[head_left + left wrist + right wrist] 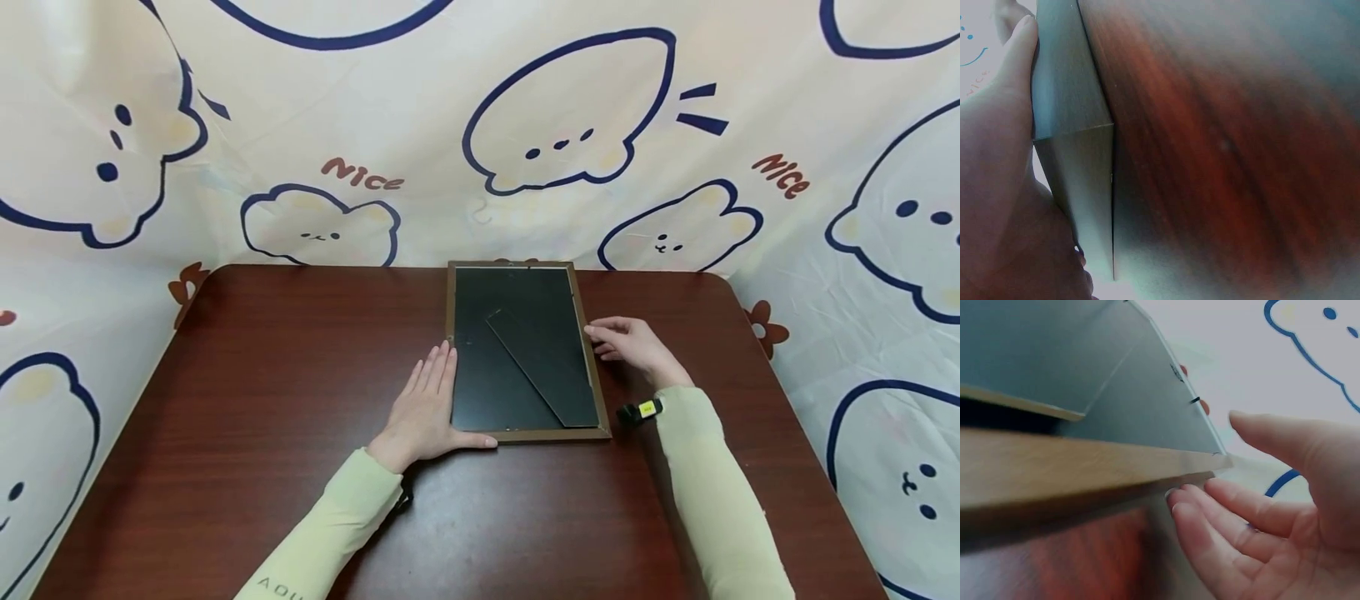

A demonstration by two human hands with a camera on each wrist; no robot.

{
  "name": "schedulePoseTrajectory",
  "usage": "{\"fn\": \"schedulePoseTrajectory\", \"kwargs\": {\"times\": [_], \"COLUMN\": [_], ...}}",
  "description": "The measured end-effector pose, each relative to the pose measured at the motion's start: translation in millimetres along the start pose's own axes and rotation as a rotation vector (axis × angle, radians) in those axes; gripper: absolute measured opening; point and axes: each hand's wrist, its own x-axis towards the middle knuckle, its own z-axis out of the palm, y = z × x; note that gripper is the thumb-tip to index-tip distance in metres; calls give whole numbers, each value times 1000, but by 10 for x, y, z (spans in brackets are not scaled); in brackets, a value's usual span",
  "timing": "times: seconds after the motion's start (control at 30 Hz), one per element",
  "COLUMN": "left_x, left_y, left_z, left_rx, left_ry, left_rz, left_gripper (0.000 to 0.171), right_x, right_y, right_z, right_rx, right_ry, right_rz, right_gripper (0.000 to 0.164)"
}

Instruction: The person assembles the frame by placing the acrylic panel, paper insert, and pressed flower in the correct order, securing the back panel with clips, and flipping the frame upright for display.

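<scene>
A picture frame (592,358) with a brown border lies face down on the table, its long side running away from me. Its black backing board (487,383) carries a narrow slanted stand leg (540,358). My left hand (423,408) rests against the near left corner, fingers straight along the left side and thumb along the near edge. In the left wrist view the frame's corner (1085,131) sits between thumb and fingers. My right hand (630,343) is at the right side, fingertips (1188,509) right at the frame's edge and thumb standing apart in the right wrist view.
The dark reddish-brown table (262,400) has rounded far corners. A pale cloth (420,108) with blue cartoon outlines hangs behind it and down both sides. The frame's far end reaches the table's back edge. A black band with a yellow label (647,409) is on the right wrist.
</scene>
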Motion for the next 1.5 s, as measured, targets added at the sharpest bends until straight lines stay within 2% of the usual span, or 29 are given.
{"fn": "schedulePoseTrajectory", "kwargs": {"times": [0.2, 0.4, 0.67, 1.23, 1.5], "left_x": [10, 19, 17, 18, 17], "left_y": [4, 7, 22, 13, -12], "left_z": [19, 27, 11, 25, 9], "left_rx": [2, 9, 16, 27, 6], "left_ry": [-9, 4, -16, -26, -19], "left_rz": [-2, 7, 0, -5, 6], "left_gripper": [145, 144, 146, 147, 145], "right_x": [322, 536, 707, 745, 737], "right_y": [-82, -150, -195, -227, -268], "right_z": [-16, -41, -54, -17, 49], "right_rx": [93, 230, 257, 217, 197], "right_ry": [40, 81, 133, 184, 199], "right_rz": [52, 100, 146, 203, 194], "right_gripper": [60, 60, 53, 48, 50]}}
